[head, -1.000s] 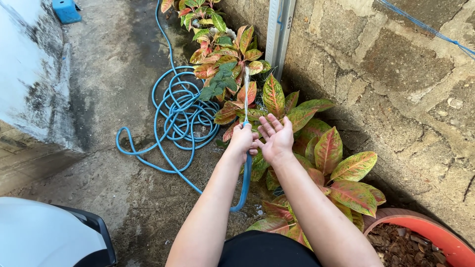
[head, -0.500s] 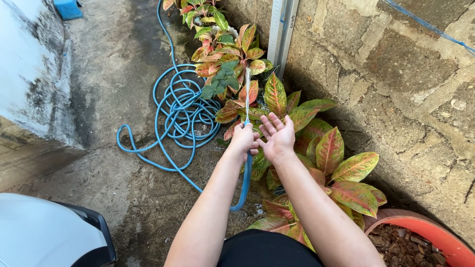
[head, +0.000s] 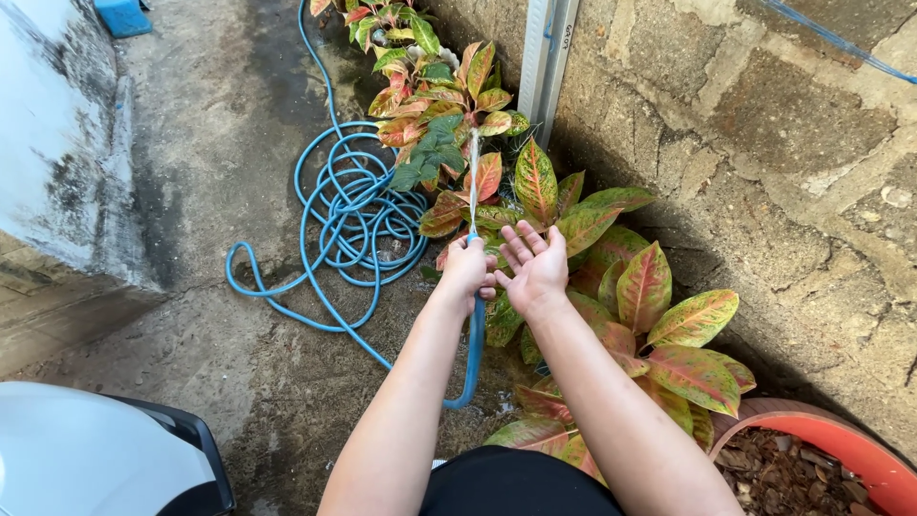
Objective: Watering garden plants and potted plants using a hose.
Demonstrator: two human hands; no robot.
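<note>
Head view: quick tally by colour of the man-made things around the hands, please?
Blue: 2, hose and a box-like thing at the top edge
Orange: 1, pot
White-and-black: 1, rounded object
Total: 4

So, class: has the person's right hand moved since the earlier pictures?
No. The right hand remains open beside the left hand gripping the blue hose, at the same place among the red-green leaves.

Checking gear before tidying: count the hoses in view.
1. A blue hose lies coiled on the concrete left of the plants; its end is gripped in the left hand, spraying water. Leaves may hide others.
</note>
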